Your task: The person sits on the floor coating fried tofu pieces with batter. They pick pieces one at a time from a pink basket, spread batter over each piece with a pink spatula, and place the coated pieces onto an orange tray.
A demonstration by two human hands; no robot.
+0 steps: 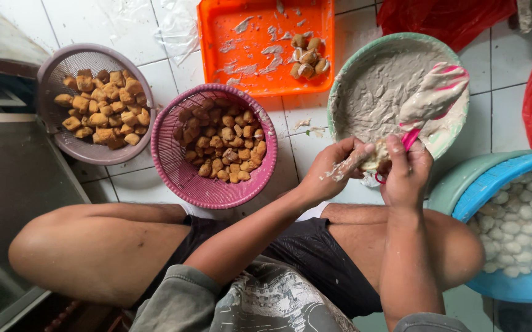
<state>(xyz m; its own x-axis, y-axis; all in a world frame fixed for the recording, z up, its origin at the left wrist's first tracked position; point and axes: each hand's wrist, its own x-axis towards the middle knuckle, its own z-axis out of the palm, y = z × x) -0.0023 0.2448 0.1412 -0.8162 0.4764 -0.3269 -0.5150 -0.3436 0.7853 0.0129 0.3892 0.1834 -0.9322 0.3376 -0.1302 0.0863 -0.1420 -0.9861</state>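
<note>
My left hand cups a paste-smeared tofu piece just below the green paste bowl, my right hand grips the pink spatula, blade slanting up-right into that bowl.

You're in a grey long-sleeve top with a black-and-white graphic print on the front, sleeves pushed up your forearms, plus black shorts. Bare knees. Your left hand has pale paste smeared all over its fingers.
</note>
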